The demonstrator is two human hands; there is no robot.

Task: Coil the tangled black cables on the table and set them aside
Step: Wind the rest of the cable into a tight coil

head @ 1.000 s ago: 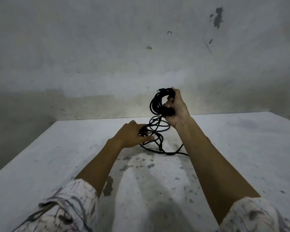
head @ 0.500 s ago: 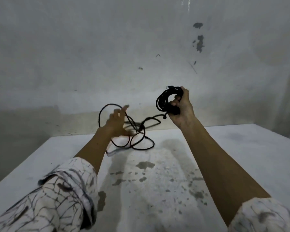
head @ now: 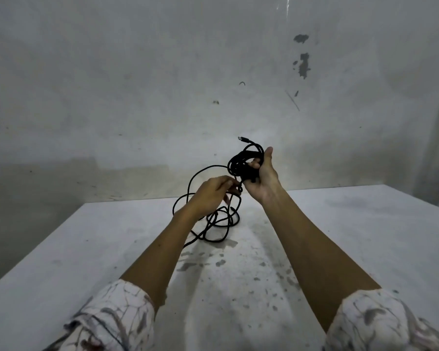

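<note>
My right hand (head: 261,182) is raised above the table and grips a small coil of black cable (head: 242,162), with a plug end sticking up from the top of the coil. My left hand (head: 212,195) is just left of it and pinches a strand of the same cable close to the coil. The loose tangled part of the cable (head: 219,224) hangs below both hands in several loops and trails onto the white table (head: 112,249).
The table is white with dark stains and specks in front of me. Its far edge runs close to a stained grey wall (head: 162,84). The table's left edge slants away at the left, and its right corner lies at far right.
My left hand has swung from out at the left back in to the coil, bringing a strand with it. The loose loops have bunched below my hands. My right hand keeps its grip.
</note>
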